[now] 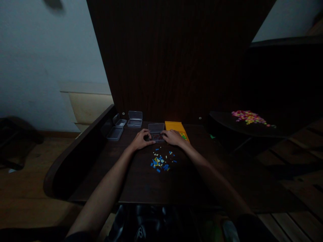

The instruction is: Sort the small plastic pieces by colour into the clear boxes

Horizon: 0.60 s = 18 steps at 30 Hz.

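Observation:
A small clear plastic box [156, 131] with its lid raised stands on the dark wooden table [141, 181], with dark reddish bits inside. My left hand [141, 138] grips its left side with curled fingers. My right hand [173, 137] holds its right side, fingers bent over the edge. Just in front of the hands lies a scatter of small blue, yellow and white pieces [161, 162].
Three more clear boxes [134, 119] sit open at the back left of the table. An orange tray [176, 128] lies behind my right hand. A pile of pink and yellow pieces [248, 117] rests on a dark side surface at right. The room is dim.

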{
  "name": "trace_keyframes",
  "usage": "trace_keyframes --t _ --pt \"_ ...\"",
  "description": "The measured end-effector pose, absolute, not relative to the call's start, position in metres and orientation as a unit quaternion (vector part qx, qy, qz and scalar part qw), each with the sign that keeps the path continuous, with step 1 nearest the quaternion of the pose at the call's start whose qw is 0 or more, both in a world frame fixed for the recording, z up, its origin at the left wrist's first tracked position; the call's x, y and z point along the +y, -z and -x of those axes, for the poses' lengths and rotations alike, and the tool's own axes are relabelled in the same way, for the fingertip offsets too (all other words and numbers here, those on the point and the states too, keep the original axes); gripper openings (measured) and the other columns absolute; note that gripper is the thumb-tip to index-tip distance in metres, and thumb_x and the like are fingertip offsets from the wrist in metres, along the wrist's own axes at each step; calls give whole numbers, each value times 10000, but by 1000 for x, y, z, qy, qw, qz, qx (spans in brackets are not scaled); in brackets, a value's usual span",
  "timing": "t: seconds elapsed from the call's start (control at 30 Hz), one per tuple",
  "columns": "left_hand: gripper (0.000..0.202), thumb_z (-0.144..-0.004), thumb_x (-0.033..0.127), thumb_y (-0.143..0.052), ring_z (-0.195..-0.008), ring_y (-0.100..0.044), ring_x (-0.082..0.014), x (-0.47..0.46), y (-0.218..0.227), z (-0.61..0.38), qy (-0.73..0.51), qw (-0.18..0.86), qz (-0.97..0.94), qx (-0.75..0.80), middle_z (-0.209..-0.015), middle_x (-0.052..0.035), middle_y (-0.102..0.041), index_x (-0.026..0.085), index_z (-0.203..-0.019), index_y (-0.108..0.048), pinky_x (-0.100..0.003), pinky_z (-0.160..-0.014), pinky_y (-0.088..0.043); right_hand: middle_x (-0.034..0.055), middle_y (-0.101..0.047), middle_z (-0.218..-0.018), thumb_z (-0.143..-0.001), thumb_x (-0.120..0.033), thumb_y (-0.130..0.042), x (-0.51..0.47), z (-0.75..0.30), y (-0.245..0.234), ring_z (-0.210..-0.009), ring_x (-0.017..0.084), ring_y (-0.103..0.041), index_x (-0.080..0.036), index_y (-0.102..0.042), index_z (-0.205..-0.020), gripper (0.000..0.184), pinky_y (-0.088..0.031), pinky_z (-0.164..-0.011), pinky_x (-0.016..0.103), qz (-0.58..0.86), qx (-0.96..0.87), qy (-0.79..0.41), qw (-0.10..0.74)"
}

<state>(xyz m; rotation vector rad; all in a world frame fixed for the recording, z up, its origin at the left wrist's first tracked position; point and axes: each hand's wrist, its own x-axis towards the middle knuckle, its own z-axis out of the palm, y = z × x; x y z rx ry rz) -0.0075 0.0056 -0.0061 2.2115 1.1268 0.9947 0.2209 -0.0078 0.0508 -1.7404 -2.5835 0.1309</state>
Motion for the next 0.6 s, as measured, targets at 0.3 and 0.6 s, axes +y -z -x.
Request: trace_keyframes --t 0.3,0.6 --pt "355 -684 517 -789 -1148 -565 -279 8 9 8 -358 225 -805 416 -1181 -80 -557 203 -814 -686 -415 -1026 -445 127 -661 -1147 -986 -275 -481 -10 -215 -52 -1071 295 -619 -216 -567 -1320 350 -470 -876 350 562 -827 -13 -13" --pt "395 -677 491 -804 -1142 -563 -272 8 9 8 -357 225 -804 418 -1180 -75 -561 210 -922 -675 -414 -1030 -438 127 -667 -1101 -989 -268 -475 -7 -218 -48 -1025 305 -632 -213 -526 -1302 322 -475 -837 357 551 -835 10 -15"
